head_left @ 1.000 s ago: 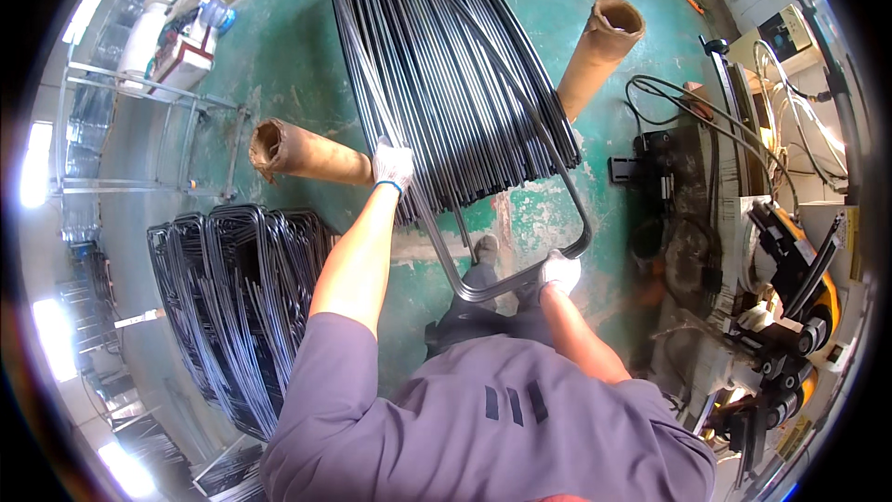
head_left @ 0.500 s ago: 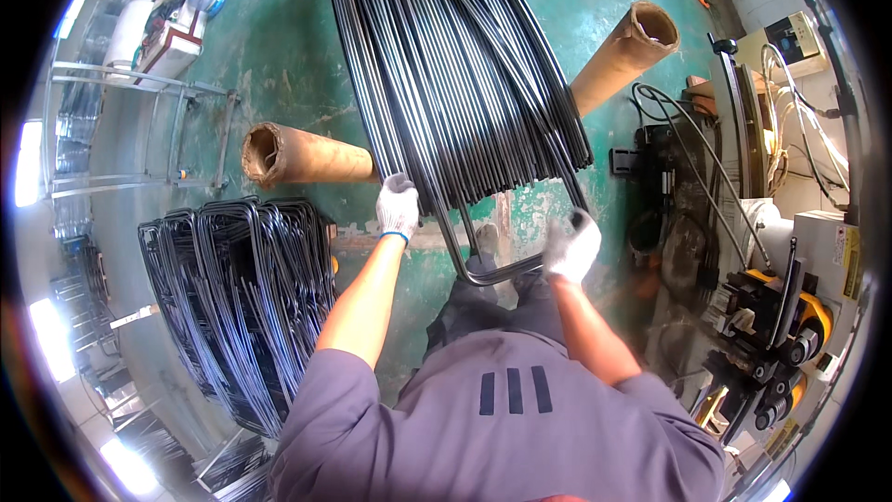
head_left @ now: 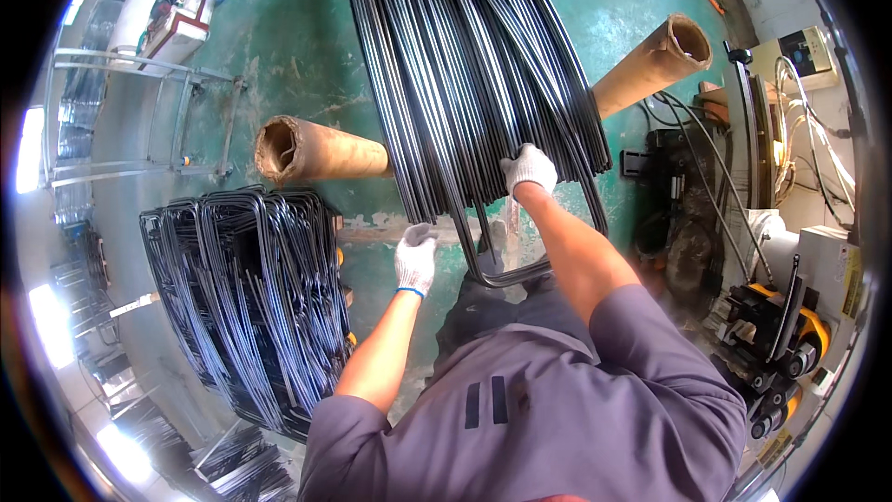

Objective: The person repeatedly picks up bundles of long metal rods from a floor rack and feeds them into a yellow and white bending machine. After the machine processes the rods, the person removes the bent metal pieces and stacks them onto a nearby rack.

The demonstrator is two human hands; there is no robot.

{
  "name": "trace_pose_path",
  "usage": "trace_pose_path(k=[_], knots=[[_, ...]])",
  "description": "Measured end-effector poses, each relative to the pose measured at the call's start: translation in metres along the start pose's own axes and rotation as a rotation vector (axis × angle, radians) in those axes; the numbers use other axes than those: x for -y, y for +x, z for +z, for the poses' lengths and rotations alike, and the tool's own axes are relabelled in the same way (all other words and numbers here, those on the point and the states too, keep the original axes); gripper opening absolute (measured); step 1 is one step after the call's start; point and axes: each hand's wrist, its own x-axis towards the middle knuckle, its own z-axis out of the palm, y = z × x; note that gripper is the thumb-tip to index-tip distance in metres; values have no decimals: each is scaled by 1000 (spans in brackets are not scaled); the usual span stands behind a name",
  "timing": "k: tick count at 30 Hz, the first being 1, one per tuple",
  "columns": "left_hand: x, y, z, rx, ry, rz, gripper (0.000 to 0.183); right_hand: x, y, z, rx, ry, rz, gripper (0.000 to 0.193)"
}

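Note:
A broad stack of long black metal tubes [head_left: 437,84] lies ahead of me. One bent tube frame [head_left: 506,277] juts from its near end, its rounded corners toward my body. My right hand [head_left: 531,172], in a white knit glove, is on the near part of the stack, fingers curled at a black tube. My left hand [head_left: 415,258], gloved alike with darkened fingertips, is just below the stack's near left corner. Its fingers are bent together, and whether a tube end is between them is hidden.
Cardboard rolls stick out on the left [head_left: 321,151] and right [head_left: 650,65] of the stack. A pile of bent black frames [head_left: 246,307] stands at the left. Near a metal rack [head_left: 144,121] is the left wall. Machinery with yellow parts [head_left: 785,344] and cables is at the right.
My right hand has left the jutting frame's near right corner and moved forward and left onto the stack. My left hand has drawn back from the stack's left side toward me.

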Motion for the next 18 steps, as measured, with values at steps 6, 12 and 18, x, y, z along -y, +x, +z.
trace_pose_path(k=[6,12,18], knots=[[-28,-10,8,-42,-150,-65,36,2,-13,0,-83,-100,-103,33],[-50,-21,16,40,-195,-11,37,12,5,10,4,-37,37,24],[-51,-37,13,69,-152,-41,37,-9,7,7,239,335,-65,32]])
